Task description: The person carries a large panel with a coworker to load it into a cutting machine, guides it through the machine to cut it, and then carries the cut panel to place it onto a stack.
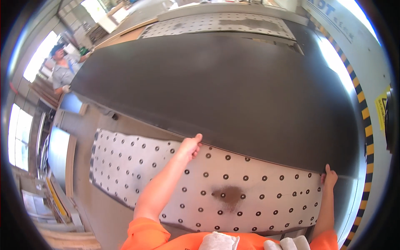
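A large dark grey panel (216, 91) lies slanting across the scene. My left hand (191, 147) is closed on its near edge, thumb on top and the other fingers curled at the rim. Farther right, my right hand (329, 177) grips the same edge near the panel's right end, thumb pointing up onto the top face; its other fingers are partly hidden. Below the edge, and beneath both forearms, is a light metal table (258, 208) dotted with several round black-ringed studs. A dark brown smudge (229, 197) marks its surface.
At the far left a person (64, 71) in a grey shirt holds the panel's left end with gloved hands. Another studded table section (216, 25) lies beyond the panel. A machine frame with yellow-black striping (366, 137) borders the right. Boards (60, 158) lean at left.
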Tool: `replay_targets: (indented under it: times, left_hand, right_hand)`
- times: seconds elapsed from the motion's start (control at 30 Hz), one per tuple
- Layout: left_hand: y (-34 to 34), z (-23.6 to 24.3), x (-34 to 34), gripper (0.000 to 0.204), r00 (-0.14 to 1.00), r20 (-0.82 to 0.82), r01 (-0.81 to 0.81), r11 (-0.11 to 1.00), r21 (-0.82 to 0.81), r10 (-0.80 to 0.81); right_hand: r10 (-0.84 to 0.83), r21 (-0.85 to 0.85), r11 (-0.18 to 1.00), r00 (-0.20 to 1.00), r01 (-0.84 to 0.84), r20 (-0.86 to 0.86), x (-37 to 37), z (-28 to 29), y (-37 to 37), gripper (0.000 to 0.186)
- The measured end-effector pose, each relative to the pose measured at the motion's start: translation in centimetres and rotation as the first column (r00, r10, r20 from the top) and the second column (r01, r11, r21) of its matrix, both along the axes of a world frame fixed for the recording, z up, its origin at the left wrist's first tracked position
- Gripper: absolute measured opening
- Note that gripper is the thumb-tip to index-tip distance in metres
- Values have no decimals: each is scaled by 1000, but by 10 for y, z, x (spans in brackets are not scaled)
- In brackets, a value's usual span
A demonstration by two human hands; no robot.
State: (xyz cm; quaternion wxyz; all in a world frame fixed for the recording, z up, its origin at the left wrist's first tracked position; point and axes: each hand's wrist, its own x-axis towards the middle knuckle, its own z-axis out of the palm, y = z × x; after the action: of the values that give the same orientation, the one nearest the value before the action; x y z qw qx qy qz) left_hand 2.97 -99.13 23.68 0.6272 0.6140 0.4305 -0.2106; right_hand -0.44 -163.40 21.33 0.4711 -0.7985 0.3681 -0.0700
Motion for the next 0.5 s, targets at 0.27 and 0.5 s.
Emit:
replay_targets:
  times: [0.27,0.5]
  left_hand:
    - [39,-2,106,42,992,76,-98,995,-15,99]
    - [64,-27,219,45,967,236,-120,989,86,97]
  right_hand:
    - [19,372,927,987,43,-163,103,17,73,54]
    - [352,139,927,936,-349,1,198,10,146,42]
